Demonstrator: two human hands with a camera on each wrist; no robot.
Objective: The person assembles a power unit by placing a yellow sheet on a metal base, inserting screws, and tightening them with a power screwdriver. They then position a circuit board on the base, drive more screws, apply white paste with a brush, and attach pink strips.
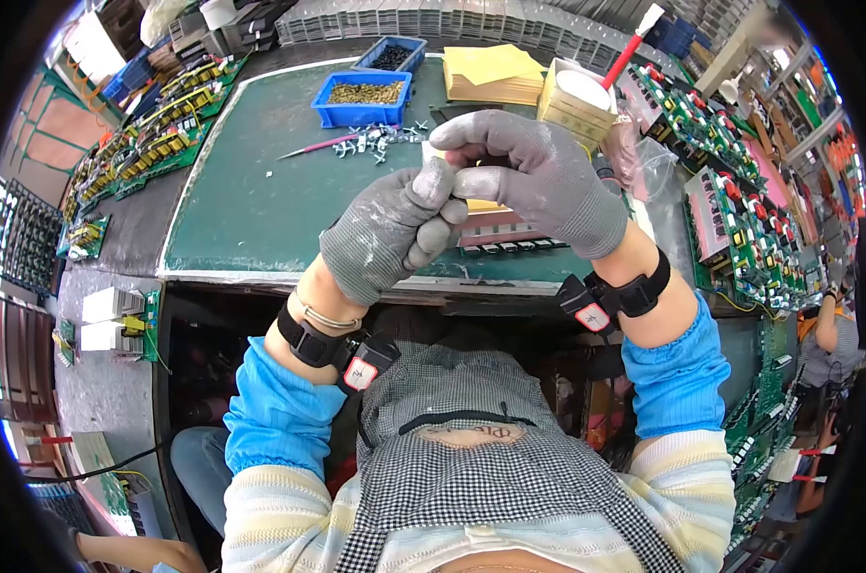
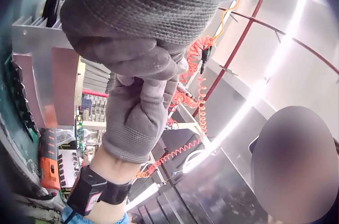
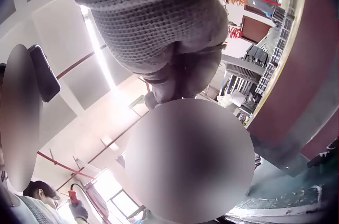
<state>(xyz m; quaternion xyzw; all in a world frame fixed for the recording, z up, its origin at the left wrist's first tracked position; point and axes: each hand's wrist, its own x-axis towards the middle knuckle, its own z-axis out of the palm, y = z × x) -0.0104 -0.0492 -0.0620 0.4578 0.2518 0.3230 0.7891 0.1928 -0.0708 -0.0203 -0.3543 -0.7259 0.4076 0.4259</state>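
Observation:
Both hands wear grey, white-smudged work gloves and meet above the green bench mat [image 1: 242, 210]. My left hand [image 1: 385, 224] has its fingers curled and thumb bent over them. The right hand [image 1: 547, 177] arches from the right, its thumb tip against the left fingertips and its index finger above. Anything between the fingertips is hidden; I cannot tell what they pinch. In the left wrist view the right hand [image 2: 135, 120] presses close to the left one [image 2: 132, 28]. Behind the hands lies a metal heat sink piece [image 1: 500, 229] with a row of dark parts along its front.
Beyond the hands are small metal clips [image 1: 380, 143], a pink-handled pen-like tool [image 1: 318, 146], a blue bin of brass-coloured parts [image 1: 361, 115] and another bin of black parts [image 1: 390, 59]. Yellow sheets [image 1: 495, 72] and a carton [image 1: 576, 100] with a red-handled brush [image 1: 633, 46] stand at back right. Circuit boards [image 1: 748, 229] line the right side.

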